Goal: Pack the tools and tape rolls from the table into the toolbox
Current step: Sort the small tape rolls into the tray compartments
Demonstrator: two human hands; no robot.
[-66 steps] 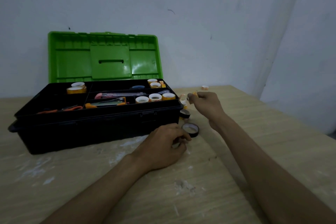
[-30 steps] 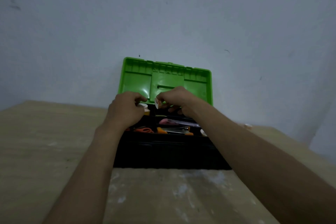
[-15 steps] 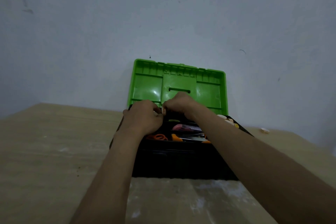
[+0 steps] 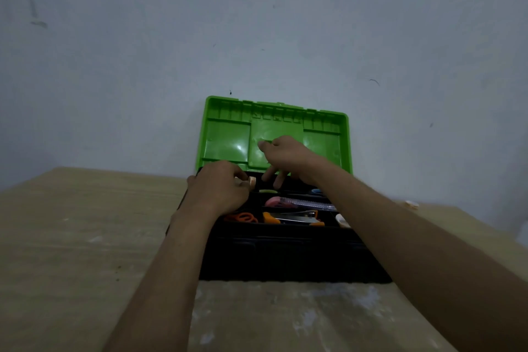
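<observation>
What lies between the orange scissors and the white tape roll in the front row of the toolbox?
In the head view, a silver metal tool with orange ends lies between the orange-handled scissors and the white tape roll.

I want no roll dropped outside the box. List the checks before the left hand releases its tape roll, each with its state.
1. Lid open and upright: ok.
2. Left hand pinches the tape roll: ok.
3. Roll above the toolbox tray: ok.
4. Compartment below it free: cannot tell, hand hides it.
5. Right hand clear: not ok, its fingers hang beside the roll.
6. Table emptied: not ok, a small roll lies right of the box.
</observation>
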